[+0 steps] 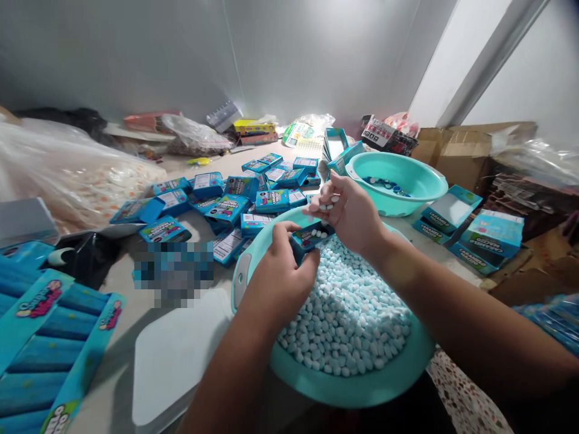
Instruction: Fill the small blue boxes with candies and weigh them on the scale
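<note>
My left hand (289,271) is wrapped round a small blue candy tin (305,236), tilted above a turquoise basin (353,395). Pale blue and white candies (353,319) fill much of that basin. Some candies show at the tin's opening. Just above the tin, my right hand (344,211) is closed round several white candies (329,202), with its fingers pointing down and left. The tin's far side is partly hidden by my fingers.
Blue tins (228,208) lie heaped behind and left. A second basin (393,181) holds small dark blue pieces. Display boxes (493,235) stand right, a tray of blue packs (54,349) left. A white lid (176,361) lies beside the near basin.
</note>
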Demonstrator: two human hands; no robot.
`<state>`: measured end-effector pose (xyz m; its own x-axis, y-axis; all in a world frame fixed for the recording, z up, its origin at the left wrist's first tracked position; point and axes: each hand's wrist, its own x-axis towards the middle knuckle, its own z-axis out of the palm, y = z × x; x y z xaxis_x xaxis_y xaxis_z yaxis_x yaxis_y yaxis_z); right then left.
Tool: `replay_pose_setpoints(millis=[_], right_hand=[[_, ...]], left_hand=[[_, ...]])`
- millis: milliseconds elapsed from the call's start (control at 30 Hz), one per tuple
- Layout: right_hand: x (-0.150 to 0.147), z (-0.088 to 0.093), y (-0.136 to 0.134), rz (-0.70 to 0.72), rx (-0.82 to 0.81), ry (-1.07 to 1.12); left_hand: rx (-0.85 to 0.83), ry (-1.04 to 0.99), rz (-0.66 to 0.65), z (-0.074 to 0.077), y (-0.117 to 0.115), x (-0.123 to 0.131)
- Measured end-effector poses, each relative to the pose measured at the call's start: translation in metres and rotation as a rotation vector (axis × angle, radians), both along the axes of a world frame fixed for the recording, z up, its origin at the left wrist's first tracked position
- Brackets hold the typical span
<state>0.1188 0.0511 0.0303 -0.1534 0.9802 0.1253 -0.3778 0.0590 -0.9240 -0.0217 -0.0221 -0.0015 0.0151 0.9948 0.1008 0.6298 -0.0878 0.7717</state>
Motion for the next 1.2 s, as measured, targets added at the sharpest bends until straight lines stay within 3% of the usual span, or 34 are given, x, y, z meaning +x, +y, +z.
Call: replay_pose_setpoints(millis=[133,333,633,700,867,933,1067,1200], right_hand=[[0.000,0.001,0.001,-0.004,0.024,-0.074],[0.000,-0.006,0.002,0.045,0.065,-0.178],[0.001,-0.002,-0.001,0.089,0.031,-0.269],[0.006,0.000,0.001,0.051,0.091,-0.391],[0.018,-0.002,0.005,-0.095,0.501,-1.002],[0.019,-0.003,0.003,-0.106,0.555,-1.098],[0.018,-0.001,0.002,-0.093,0.508,-0.982],[0.026,-0.013,0.021,-0.148,0.205,-0.681]], left_hand=[[0.148,-0.077,-0.003,-0.003,0.000,-0.001],[0.363,-0.016,-0.141,-0.003,0.003,-0.003],[0.313,-0.027,-0.144,-0.003,0.002,-0.001],[0.304,-0.031,-0.130,-0.003,0.001,-0.001],[0.280,-0.038,-0.009,-0.002,0.002,-0.001],[0.275,-0.034,0.003,-0.002,0.003,-0.001],[0.248,-0.069,0.021,-0.005,0.005,-0.002],[0.238,-0.136,0.086,-0.011,0.008,-0.006]])
